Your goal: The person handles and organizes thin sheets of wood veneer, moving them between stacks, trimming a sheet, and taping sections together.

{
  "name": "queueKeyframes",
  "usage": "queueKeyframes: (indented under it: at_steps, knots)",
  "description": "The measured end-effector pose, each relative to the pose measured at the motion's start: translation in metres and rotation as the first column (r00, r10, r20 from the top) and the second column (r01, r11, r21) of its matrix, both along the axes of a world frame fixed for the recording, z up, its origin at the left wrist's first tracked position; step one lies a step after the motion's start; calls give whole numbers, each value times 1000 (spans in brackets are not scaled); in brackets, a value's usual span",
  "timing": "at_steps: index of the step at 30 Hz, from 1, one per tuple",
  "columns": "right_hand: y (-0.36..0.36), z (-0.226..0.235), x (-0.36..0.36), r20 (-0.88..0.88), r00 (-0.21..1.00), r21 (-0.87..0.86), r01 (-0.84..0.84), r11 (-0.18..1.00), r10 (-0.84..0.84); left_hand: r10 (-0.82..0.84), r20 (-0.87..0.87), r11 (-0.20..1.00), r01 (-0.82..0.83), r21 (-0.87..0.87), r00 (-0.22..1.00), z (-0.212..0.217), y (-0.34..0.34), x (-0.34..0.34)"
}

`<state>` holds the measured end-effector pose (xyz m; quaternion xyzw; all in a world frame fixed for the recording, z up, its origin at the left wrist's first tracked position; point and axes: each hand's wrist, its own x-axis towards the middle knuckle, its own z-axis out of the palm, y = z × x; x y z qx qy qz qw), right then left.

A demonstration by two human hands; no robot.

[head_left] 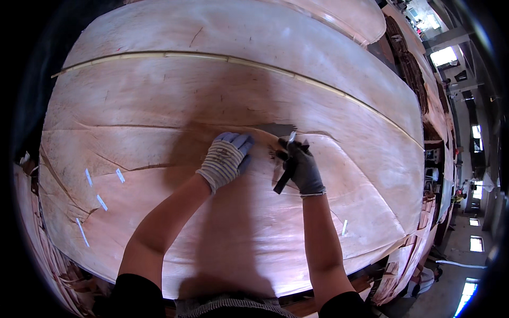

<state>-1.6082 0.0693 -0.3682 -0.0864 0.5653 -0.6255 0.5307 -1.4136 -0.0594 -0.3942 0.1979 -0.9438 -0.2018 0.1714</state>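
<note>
A large, thin, pinkish-brown wood veneer sheet (233,222) lies under both hands, with cracks, folds and overlapping edges. My left hand (227,153), in a striped glove with lavender fingers, rests on it, fingers together but stretched out and pressing beside a split. To its right, my right hand (301,165), in a dark grey glove, is closed around a dark bar-shaped tool (284,179). A small whitish piece (291,137) shows at its fingertips; whether it belongs to the tool I cannot tell. Just beyond them is a dark gap (278,129) in the veneer.
A long bamboo strip (228,59) lies across the sheet's far part. Several white tape strips, one a short piece (102,202), dot the left side; another tape strip (344,228) is at the right. Stacked veneer (405,63) stands beyond the right edge. A person (424,280) is at lower right.
</note>
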Motion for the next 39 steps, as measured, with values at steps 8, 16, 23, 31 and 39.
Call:
queueKeyframes:
  at_steps: [8, 16, 23, 31, 39]
  knots:
    - [25, 8, -27, -29, 954, -95, 295, 951, -299, -87, -42, 987, 80, -141, 995, -12, 0, -49]
    - [67, 21, -36, -227, 947, 35, 241, 970, -227, -103, -15, 994, 103, -40, 995, -19, 9, -74]
    - [11, 30, -51, -399, 915, 86, 101, 991, -59, -115, -37, 991, 111, -80, 993, -19, 11, -72]
    - [-21, 60, -28, -479, 877, 141, 27, 990, 45, 213, -249, 963, -159, 220, 945, 14, -18, -16]
    - [31, 51, 22, -313, 949, 209, 39, 977, 29, 310, 156, 949, -296, -107, 938, 6, -1, 90]
